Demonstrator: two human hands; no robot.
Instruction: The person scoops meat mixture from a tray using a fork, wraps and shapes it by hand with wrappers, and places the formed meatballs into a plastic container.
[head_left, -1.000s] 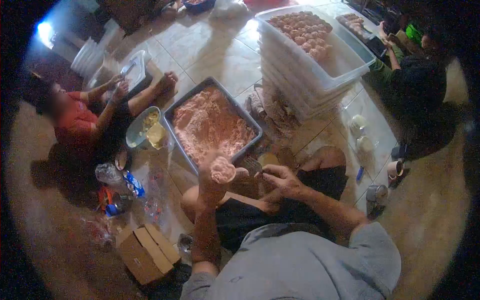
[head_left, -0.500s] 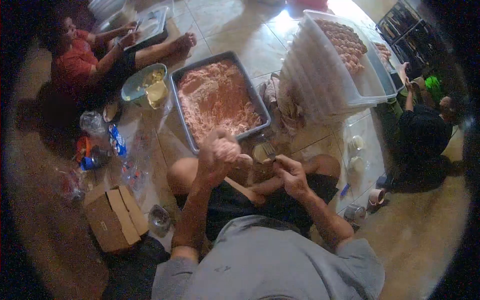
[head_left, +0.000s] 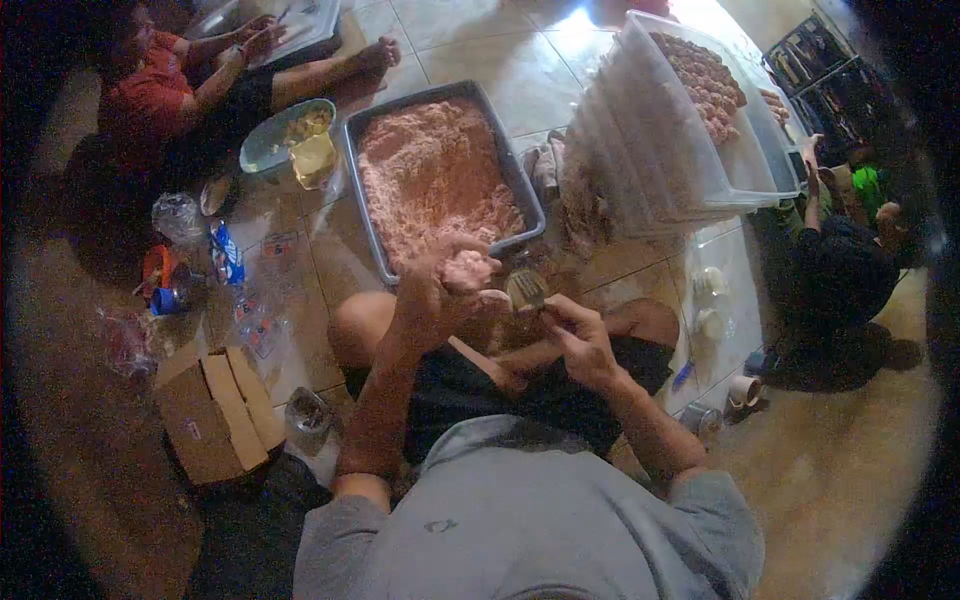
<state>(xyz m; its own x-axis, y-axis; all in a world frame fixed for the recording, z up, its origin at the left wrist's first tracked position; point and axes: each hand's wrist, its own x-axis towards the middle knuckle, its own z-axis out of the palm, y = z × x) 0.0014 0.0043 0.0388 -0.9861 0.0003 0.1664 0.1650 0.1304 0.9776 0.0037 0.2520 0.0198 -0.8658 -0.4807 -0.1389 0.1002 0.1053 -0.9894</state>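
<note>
In my left hand (head_left: 425,300) sits a lump of pink ground meat (head_left: 467,270), with the fingers cupped round it. My right hand (head_left: 582,345) grips a fork (head_left: 531,287), its tines pointing up and toward the left hand. The fork is close to the lump; a small gap seems to lie between them. Just beyond both hands is a grey tub (head_left: 533,222) of pink ground meat (head_left: 430,180), hollowed out toward the near side. Behind the fork, partly covered by it, shows a small round pale thing I cannot make out.
Stacked clear plastic trays (head_left: 650,150) stand at right, the top one bearing rows of meat lumps (head_left: 700,85). A container with yellowish stuff (head_left: 314,160) is left of the tub. A cardboard box (head_left: 215,415) lies at left. Mugs (head_left: 745,391) stand at right. Other people sit at both sides.
My left hand has turned and lifted the meat lump slightly forward and to the right. The fork has come up a little and now shows its tines more plainly.
</note>
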